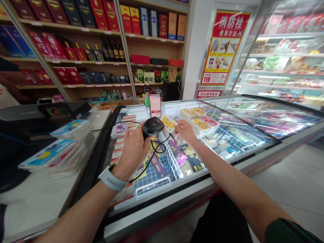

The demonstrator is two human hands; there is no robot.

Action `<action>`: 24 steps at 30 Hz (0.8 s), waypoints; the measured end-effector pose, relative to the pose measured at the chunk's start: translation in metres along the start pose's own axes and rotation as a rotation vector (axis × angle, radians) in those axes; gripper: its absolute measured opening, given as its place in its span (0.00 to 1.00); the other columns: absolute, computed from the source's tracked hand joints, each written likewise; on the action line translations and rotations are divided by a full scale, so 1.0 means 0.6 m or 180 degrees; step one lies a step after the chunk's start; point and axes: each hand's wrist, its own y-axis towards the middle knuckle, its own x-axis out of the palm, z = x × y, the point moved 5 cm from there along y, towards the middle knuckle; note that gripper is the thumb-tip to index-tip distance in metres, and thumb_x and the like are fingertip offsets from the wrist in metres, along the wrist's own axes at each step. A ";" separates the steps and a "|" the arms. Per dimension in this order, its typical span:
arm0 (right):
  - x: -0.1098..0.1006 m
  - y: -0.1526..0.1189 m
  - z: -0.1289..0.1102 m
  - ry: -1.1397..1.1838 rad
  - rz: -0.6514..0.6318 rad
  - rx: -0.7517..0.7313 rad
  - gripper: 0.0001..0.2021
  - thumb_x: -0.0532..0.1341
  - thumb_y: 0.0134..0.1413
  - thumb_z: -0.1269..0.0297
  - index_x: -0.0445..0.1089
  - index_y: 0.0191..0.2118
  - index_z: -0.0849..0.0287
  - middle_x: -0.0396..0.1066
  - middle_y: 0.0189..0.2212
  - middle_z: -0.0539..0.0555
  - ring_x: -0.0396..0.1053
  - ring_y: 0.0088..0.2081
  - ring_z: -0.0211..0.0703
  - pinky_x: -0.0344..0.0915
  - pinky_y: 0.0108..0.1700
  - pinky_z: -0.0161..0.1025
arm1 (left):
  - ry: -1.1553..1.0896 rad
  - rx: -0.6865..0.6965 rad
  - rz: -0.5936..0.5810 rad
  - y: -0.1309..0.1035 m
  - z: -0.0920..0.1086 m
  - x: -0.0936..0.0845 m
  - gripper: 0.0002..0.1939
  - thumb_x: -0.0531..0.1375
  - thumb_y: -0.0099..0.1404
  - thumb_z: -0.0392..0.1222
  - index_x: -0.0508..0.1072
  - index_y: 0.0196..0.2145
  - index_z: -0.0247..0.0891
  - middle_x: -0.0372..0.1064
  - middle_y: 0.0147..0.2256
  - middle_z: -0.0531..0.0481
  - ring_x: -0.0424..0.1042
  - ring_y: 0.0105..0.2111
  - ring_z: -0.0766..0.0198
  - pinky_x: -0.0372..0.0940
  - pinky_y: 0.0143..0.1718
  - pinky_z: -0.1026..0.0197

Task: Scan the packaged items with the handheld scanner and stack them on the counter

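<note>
My left hand [135,148], with a pale watch band on its wrist, is closed around a black handheld barcode scanner [153,126]. The scanner's black cable loops down over the freezer's glass. Just right of the scanner's head, my right hand [186,131] pinches the edge of a flat plastic pack with a yellow label [168,123]. Beyond my right hand, stacked packs with yellow labels [199,124] and one with a red label [210,121] lie on the glass. A purple-labelled pack [119,129] lies left of the scanner.
Under the glass top of the chest freezer [177,192] are wire baskets of frozen goods. A counter [83,168] at left bears stacked blue-labelled packs [49,152]. A phone-like object [155,111], partly blurred out, stands at the freezer's far side. Shelves of boxes and bottles line the wall behind.
</note>
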 end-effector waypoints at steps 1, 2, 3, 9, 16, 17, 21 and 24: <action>0.000 0.000 0.000 0.0009 0.0008 -0.0004 0.10 0.60 0.52 0.63 0.63 0.39 0.58 0.70 0.21 0.45 0.73 0.24 0.37 0.73 0.28 0.34 | 0.0011 0.0012 0.0020 0.001 0.000 -0.001 0.24 0.52 0.67 0.41 0.59 0.59 0.32 0.68 0.54 0.37 0.66 0.55 0.47 0.53 0.59 0.42; 0.001 -0.001 0.000 0.0016 0.0014 -0.0005 0.10 0.61 0.51 0.62 0.63 0.39 0.58 0.70 0.21 0.45 0.73 0.23 0.37 0.73 0.28 0.34 | 0.0021 0.0026 0.0031 0.001 0.000 -0.001 0.24 0.52 0.67 0.41 0.59 0.59 0.32 0.68 0.53 0.37 0.66 0.54 0.46 0.55 0.58 0.43; 0.001 -0.001 0.000 0.0019 0.0020 -0.0004 0.10 0.61 0.51 0.62 0.63 0.40 0.58 0.69 0.20 0.44 0.73 0.23 0.38 0.73 0.27 0.34 | 0.0027 0.0039 0.0037 0.002 -0.001 -0.001 0.24 0.52 0.66 0.41 0.59 0.59 0.32 0.69 0.52 0.37 0.67 0.53 0.46 0.56 0.57 0.43; 0.001 -0.003 -0.002 -0.0041 0.0018 -0.0015 0.11 0.61 0.51 0.60 0.63 0.39 0.57 0.70 0.21 0.45 0.74 0.24 0.38 0.74 0.28 0.34 | 0.0039 0.0085 0.0063 0.002 -0.006 0.002 0.25 0.51 0.67 0.42 0.59 0.59 0.33 0.68 0.52 0.37 0.68 0.51 0.46 0.57 0.55 0.43; -0.001 -0.003 -0.002 -0.0190 0.0048 -0.0083 0.12 0.62 0.50 0.58 0.64 0.40 0.57 0.69 0.22 0.44 0.73 0.24 0.37 0.72 0.27 0.34 | -0.0005 0.0018 -0.0095 0.000 -0.004 0.010 0.24 0.51 0.67 0.41 0.58 0.60 0.34 0.68 0.54 0.39 0.67 0.53 0.47 0.51 0.59 0.40; -0.001 -0.004 -0.004 -0.0222 0.0058 -0.0116 0.12 0.61 0.50 0.58 0.65 0.39 0.57 0.68 0.22 0.44 0.72 0.24 0.37 0.71 0.27 0.34 | -0.0021 0.0009 -0.0095 0.000 -0.004 0.009 0.24 0.51 0.67 0.41 0.58 0.60 0.34 0.68 0.54 0.39 0.66 0.54 0.47 0.50 0.59 0.40; -0.007 -0.011 -0.027 -0.0618 0.0239 -0.0488 0.10 0.61 0.51 0.59 0.68 0.39 0.57 0.71 0.26 0.47 0.72 0.27 0.37 0.71 0.32 0.35 | -0.0048 0.0092 -0.0057 -0.001 -0.002 0.006 0.24 0.50 0.68 0.42 0.58 0.60 0.34 0.67 0.54 0.38 0.66 0.55 0.47 0.51 0.59 0.42; -0.018 -0.024 -0.060 -0.1159 0.0470 -0.0868 0.10 0.60 0.52 0.60 0.71 0.41 0.56 0.73 0.29 0.49 0.71 0.29 0.38 0.70 0.37 0.37 | -0.0041 0.0160 -0.0025 -0.001 -0.002 0.004 0.24 0.50 0.68 0.42 0.58 0.59 0.34 0.68 0.54 0.37 0.66 0.55 0.47 0.52 0.58 0.42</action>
